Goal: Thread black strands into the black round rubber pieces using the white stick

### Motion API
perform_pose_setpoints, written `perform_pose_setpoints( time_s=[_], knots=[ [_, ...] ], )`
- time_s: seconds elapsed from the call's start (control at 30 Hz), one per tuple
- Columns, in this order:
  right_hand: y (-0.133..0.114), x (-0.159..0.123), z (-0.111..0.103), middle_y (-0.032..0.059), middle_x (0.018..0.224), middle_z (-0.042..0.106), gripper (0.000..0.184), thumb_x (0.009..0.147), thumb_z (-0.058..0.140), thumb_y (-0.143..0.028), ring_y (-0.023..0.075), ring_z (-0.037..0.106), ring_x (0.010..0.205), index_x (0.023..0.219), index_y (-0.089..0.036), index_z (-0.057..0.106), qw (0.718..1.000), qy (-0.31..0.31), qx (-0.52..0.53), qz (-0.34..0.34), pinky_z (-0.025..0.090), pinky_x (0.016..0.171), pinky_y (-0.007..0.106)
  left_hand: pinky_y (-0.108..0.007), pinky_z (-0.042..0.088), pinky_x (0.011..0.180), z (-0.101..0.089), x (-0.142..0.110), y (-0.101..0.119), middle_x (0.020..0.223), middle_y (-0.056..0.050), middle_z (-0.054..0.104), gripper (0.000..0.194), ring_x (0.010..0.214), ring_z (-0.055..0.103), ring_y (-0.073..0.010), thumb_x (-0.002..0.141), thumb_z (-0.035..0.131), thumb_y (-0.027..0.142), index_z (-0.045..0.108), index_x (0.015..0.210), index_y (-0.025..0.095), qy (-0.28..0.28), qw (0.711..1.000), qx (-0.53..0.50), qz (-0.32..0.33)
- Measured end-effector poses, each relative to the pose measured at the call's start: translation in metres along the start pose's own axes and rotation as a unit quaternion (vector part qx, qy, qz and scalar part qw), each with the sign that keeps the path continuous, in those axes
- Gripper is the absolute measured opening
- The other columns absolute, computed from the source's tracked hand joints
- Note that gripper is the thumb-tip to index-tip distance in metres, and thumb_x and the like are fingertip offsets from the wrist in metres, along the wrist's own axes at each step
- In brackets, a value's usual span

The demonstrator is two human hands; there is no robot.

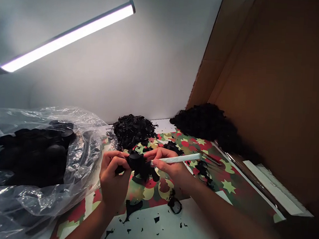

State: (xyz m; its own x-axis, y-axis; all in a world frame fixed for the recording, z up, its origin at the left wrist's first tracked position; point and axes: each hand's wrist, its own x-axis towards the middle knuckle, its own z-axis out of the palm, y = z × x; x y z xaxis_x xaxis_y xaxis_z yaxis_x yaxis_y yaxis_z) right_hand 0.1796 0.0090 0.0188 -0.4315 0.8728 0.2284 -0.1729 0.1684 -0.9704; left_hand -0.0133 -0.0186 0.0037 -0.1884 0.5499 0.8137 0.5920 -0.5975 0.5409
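Observation:
Between both hands is a black, thin-looking part with a rounded top (pixel 136 161), held just above the patterned sheet. My left hand (pixel 114 176) pinches its left edge with thumb and fingers. My right hand (pixel 170 167) is closed around a slim white-handled tool (pixel 182 158); its handle points off to the right. The tool's working tip is hidden by the fingers and the black part, so I cannot tell its kind. The right fingertips are close to the black part's right side. Loose black scraps (pixel 153 175) lie or hang just below it.
At left, a clear plastic bag (pixel 83 165) holds black round pieces (pixel 35 155). Behind the hands rises a shredded black heap (pixel 133 130), with a larger black pile (pixel 205 120) by the cardboard (pixel 272 86). Tweezers (pixel 212 159) and black offcuts (pixel 175 206) lie rightward. A lamp (pixel 69 36) shines above.

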Motion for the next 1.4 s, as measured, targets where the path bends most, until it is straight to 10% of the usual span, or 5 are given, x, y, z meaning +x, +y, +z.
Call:
perform_pose_setpoints(
  time_s=[0.2,0.5,0.73,1.03,1.4],
  knots=[
    [0.005,-0.003,0.002,0.008,0.115,0.069,0.021,0.09,0.065,-0.034,0.0218,0.065,0.099,0.076,-0.02,0.059,0.996,0.065,-0.052,-0.019,0.049,0.087,0.037,-0.028,0.049,0.078,0.003,-0.007,0.005,0.094,0.0,0.056,0.021,0.088,0.058,-0.0164,0.08,0.065,0.01,0.056,0.093,0.023,-0.153,0.984,-0.044,-0.082],
    [0.0,-0.005,-0.001,0.0067,0.118,0.071,0.021,0.094,0.058,-0.026,0.0229,0.067,0.098,0.073,-0.02,0.055,0.983,-0.012,-0.175,-0.046,0.049,0.085,0.037,-0.032,0.055,0.08,0.007,0.0,-0.008,0.103,-0.007,0.071,0.041,0.091,0.07,-0.0215,0.077,0.076,0.034,0.068,0.114,0.02,-0.245,0.86,-0.243,-0.375],
    [0.0,-0.002,-0.01,0.0063,0.102,0.067,0.022,0.098,0.038,-0.018,0.0228,0.06,0.097,0.102,-0.022,0.059,0.945,0.057,-0.312,-0.082,0.046,0.087,0.039,-0.033,0.057,0.077,0.002,0.005,-0.015,0.092,-0.003,0.075,0.03,0.083,0.071,-0.0207,0.069,0.084,0.031,0.079,0.098,0.024,-0.25,0.923,-0.135,-0.259],
    [0.001,0.016,0.004,0.0034,0.081,0.059,0.013,0.101,0.051,-0.021,0.0195,0.05,0.07,0.089,-0.019,0.055,0.739,-0.149,-0.626,-0.197,0.036,0.071,0.033,-0.027,0.052,0.069,-0.002,-0.001,-0.009,0.085,0.0,0.074,0.017,0.076,0.069,-0.017,0.083,0.072,0.013,0.073,0.097,0.023,-0.301,0.952,0.035,-0.051],
    [0.01,0.022,0.0,-0.0013,0.065,0.052,0.032,0.103,0.04,-0.022,0.015,0.041,0.06,0.073,-0.02,0.05,0.746,-0.146,-0.577,-0.3,0.027,0.067,0.031,-0.024,0.049,0.064,-0.003,0.005,-0.005,0.071,0.004,0.073,0.022,0.065,0.065,-0.0142,0.074,0.068,0.001,0.073,0.077,0.022,-0.258,0.959,-0.037,-0.111]
  ],
)
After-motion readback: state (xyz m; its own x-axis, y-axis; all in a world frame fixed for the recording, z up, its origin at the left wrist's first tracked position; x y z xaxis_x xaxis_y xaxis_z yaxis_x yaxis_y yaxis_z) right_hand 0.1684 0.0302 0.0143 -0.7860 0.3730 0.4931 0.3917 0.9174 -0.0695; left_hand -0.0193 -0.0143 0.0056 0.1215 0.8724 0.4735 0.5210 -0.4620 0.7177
